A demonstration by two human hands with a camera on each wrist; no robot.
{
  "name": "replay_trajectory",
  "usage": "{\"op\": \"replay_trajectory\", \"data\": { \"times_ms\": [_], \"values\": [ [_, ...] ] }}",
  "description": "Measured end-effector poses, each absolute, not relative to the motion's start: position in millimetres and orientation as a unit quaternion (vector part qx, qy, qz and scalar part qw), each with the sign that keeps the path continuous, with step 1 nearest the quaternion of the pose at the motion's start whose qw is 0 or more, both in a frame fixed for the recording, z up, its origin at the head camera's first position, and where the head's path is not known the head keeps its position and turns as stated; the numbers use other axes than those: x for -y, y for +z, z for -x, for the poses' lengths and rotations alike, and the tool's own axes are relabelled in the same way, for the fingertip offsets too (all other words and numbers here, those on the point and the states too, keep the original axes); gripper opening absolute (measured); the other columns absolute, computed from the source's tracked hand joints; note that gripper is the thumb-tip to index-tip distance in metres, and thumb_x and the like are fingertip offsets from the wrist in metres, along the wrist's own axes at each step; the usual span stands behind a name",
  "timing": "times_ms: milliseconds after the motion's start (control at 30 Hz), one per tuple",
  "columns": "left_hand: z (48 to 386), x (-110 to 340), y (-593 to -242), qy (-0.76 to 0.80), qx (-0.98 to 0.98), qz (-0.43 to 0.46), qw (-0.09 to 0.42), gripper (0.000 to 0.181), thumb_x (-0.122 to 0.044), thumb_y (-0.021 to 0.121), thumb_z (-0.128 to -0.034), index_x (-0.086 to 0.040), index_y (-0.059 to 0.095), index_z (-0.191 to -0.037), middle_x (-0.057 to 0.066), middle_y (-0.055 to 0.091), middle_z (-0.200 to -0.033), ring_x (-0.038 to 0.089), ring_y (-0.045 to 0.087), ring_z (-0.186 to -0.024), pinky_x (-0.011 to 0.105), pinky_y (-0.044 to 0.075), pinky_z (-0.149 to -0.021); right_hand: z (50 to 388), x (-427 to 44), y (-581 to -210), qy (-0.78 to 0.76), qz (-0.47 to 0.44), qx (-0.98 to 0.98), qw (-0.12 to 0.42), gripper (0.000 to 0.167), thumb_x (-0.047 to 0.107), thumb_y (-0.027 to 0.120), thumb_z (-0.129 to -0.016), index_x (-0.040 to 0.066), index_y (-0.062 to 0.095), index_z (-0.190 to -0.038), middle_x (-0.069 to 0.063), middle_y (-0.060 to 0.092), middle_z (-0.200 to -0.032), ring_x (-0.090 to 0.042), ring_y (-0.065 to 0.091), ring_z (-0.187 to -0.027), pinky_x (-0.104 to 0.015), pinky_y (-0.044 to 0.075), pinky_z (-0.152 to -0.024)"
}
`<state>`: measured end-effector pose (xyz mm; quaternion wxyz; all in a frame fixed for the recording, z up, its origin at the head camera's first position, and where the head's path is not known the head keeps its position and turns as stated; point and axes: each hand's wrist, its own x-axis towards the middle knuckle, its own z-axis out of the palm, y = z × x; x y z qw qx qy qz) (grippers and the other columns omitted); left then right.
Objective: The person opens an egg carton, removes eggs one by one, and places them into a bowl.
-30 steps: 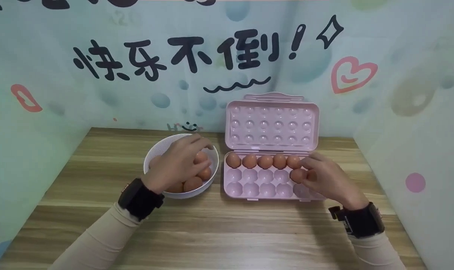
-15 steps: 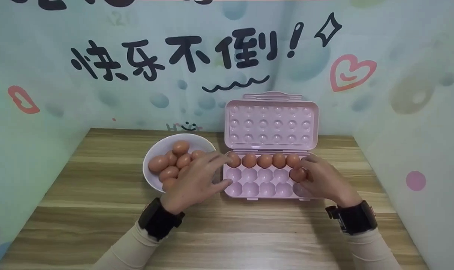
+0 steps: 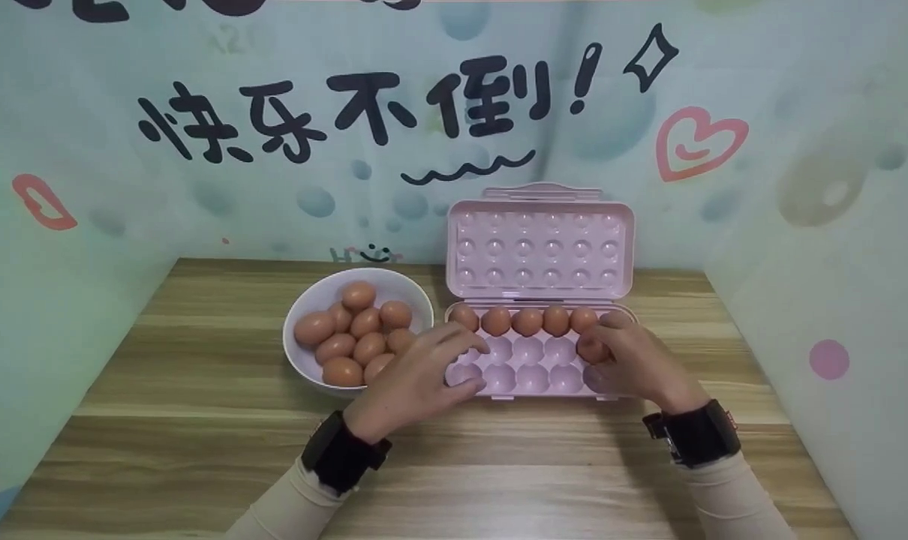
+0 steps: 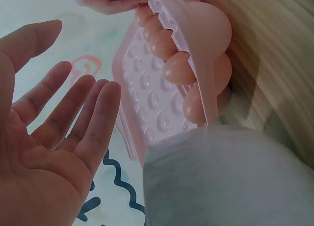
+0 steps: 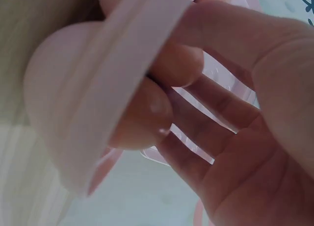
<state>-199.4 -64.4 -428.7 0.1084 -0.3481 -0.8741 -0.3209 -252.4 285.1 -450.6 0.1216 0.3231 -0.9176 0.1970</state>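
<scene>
My right hand point(image 3: 645, 364) pinches a brown egg point(image 3: 590, 349) in the middle row of a pink egg carton point(image 3: 530, 379), near its right end. Several eggs point(image 3: 527, 322) fill much of the back row. In the right wrist view, the fingers of the right hand point(image 5: 255, 138) curve around eggs point(image 5: 142, 118) at the carton's edge. My left hand point(image 3: 413, 379) hovers over the carton's left front corner, thumb and fingers apart, holding nothing. The left wrist view shows that hand point(image 4: 49, 142) with its palm bare and fingers extended.
Left of the carton stands a white bowl point(image 3: 410, 290) with several brown eggs point(image 3: 335, 349). The carton's raised lid point(image 3: 540, 247) stands at the back, near the printed backdrop point(image 3: 274, 225). All of this is on a wooden table point(image 3: 499, 472).
My left hand has moved out of the bowl, rightward to the carton's left front corner. The right hand has stayed at the same egg, shifting only slightly.
</scene>
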Motion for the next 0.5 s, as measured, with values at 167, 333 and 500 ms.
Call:
{"op": "replay_trajectory", "data": {
  "times_ms": [167, 333, 500],
  "values": [
    [200.3, 62.0, -432.8, -0.319, 0.876, 0.345, 0.103, 0.031, -0.026, 0.079, -0.0958, -0.017, 0.069, -0.124, 0.000, 0.067, -0.123, 0.015, 0.062, -0.112, 0.031, 0.056, -0.097, 254.9, -285.2, -454.9, 0.193, -0.336, 0.912, 0.137, 0.032, -0.008, 0.086, -0.066, 0.009, 0.067, -0.084, -0.009, 0.057, -0.087, -0.020, 0.051, -0.085, -0.035, 0.045, -0.068],
    [201.7, 62.4, -434.3, -0.329, 0.874, 0.342, 0.100, 0.032, -0.022, 0.080, -0.0945, -0.017, 0.070, -0.124, 0.000, 0.067, -0.122, 0.018, 0.063, -0.111, 0.035, 0.055, -0.098, 255.5, -287.3, -456.0, 0.190, -0.359, 0.901, 0.156, 0.034, -0.007, 0.088, -0.064, 0.011, 0.068, -0.084, -0.007, 0.057, -0.085, -0.017, 0.050, -0.084, -0.031, 0.046, -0.066],
    [202.5, 61.7, -434.7, -0.337, 0.874, 0.336, 0.095, 0.030, -0.021, 0.078, -0.0955, -0.017, 0.069, -0.124, 0.001, 0.067, -0.123, 0.021, 0.064, -0.111, 0.034, 0.055, -0.096, 252.3, -288.8, -448.6, 0.211, -0.361, 0.895, 0.154, 0.039, -0.008, 0.089, -0.067, 0.011, 0.072, -0.096, -0.008, 0.060, -0.090, -0.018, 0.056, -0.088, -0.031, 0.050, -0.069]
  ]
}}
